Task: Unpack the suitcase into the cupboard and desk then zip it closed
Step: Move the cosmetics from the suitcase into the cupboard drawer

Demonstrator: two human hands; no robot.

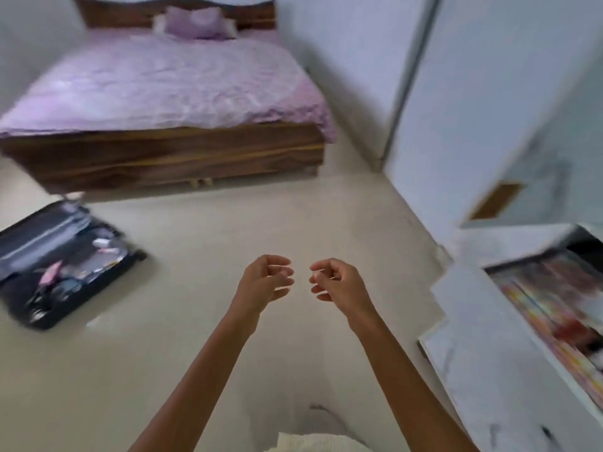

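I am seeing a bed (169, 79) wearing a lilac cover with a pale crinkled pattern. Its frame is showing dark brown wood grain with lighter streaks. A black suitcase (62, 262) is showing grey lining and pink bits. The floor (228, 223) is looking cream. The cupboard (522, 141) is showing white with grey marble veins.

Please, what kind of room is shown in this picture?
Most likely a bedroom: a wooden bed with a lilac cover and pillow, an open suitcase on the floor, and a white cupboard on the right.
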